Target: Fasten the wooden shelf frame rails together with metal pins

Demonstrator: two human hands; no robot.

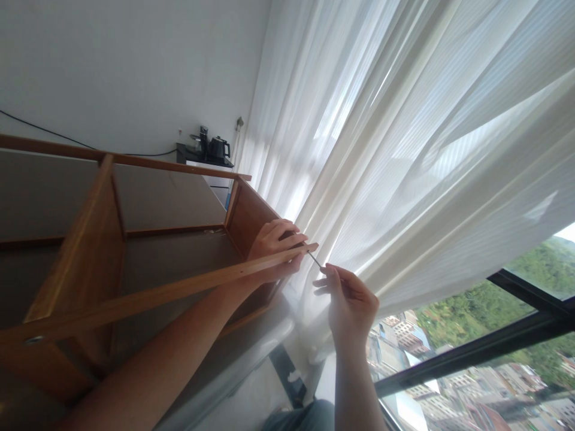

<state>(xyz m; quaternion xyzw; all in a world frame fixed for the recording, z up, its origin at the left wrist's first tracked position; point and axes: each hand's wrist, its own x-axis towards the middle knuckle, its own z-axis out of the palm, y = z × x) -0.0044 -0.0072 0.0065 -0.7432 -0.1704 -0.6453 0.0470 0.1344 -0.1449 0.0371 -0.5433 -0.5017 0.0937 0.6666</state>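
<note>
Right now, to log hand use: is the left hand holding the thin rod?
No, the right hand holds the thin rod; the left hand grips the wooden frame.

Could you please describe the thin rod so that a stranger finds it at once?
Beside the white curtains is a wooden frame. Follow its nearest rail to the right end. The right hand holds the rod there: grey, much slimmer than the rail.

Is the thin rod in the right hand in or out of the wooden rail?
Cannot tell: the thin rod appears to meet the wooden rail near its end; any depth is hidden.
</note>
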